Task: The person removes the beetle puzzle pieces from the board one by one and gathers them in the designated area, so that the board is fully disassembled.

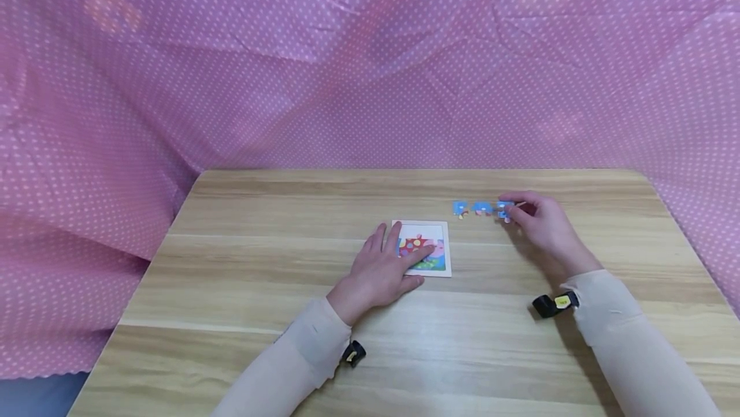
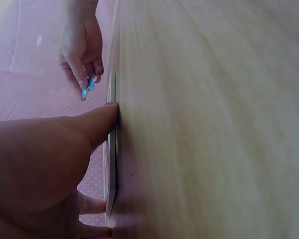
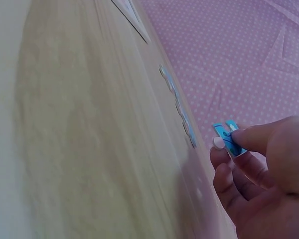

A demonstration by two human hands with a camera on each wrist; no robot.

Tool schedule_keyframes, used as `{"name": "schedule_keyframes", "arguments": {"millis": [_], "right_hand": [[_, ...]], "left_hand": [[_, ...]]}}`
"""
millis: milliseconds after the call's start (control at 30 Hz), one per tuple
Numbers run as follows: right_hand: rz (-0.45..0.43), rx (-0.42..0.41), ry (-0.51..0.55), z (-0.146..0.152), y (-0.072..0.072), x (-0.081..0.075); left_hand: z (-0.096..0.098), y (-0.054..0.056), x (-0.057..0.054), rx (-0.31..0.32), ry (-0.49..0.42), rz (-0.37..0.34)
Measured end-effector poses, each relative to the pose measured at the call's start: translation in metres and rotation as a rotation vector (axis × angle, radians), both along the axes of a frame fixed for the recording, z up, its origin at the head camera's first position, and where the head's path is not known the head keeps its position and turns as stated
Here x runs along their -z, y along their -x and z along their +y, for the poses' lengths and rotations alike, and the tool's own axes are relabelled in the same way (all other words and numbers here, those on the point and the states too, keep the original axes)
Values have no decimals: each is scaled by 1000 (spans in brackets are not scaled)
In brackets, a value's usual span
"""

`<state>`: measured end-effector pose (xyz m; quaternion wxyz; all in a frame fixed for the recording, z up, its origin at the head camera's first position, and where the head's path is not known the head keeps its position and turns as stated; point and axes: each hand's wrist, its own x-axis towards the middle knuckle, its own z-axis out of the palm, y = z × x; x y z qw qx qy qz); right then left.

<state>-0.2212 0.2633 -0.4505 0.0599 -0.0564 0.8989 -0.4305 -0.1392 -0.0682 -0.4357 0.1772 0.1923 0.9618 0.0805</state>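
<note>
Left hand [image 1: 376, 275]: fingers spread and relaxed, laid on the white-bordered square puzzle tray [image 1: 449, 250], gripping nothing, index finger reaching over its picture.
Right hand [image 1: 546, 227]: raised above the table, thumb and fingers pinching one small blue jigsaw piece [image 3: 225, 134].
Tray: one, flat before the person, its lower part filled with a red, pink and green picture [image 1: 437, 261], white above.
Loose pieces: two blue ones with clear outlines, left piece [image 1: 460, 209] and middle piece [image 1: 482, 209], beyond the tray; cannot tell whether more lie behind the held one.
Surface: light wood-grain table [image 1: 231, 263].
Room: pink white-dotted cloth [image 1: 370, 70] behind.
</note>
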Motion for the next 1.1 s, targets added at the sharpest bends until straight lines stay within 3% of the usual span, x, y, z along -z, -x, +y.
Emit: {"name": "schedule_keyframes", "arguments": {"millis": [500, 867, 1100], "right_hand": [[4, 18, -137, 5, 11, 8], [73, -20, -166, 5, 17, 15], [54, -33, -174, 4, 17, 15]], "left_hand": [[2, -2, 2, 7, 15, 19], [3, -1, 0, -4, 16, 10], [3, -1, 0, -1, 21, 4]]}}
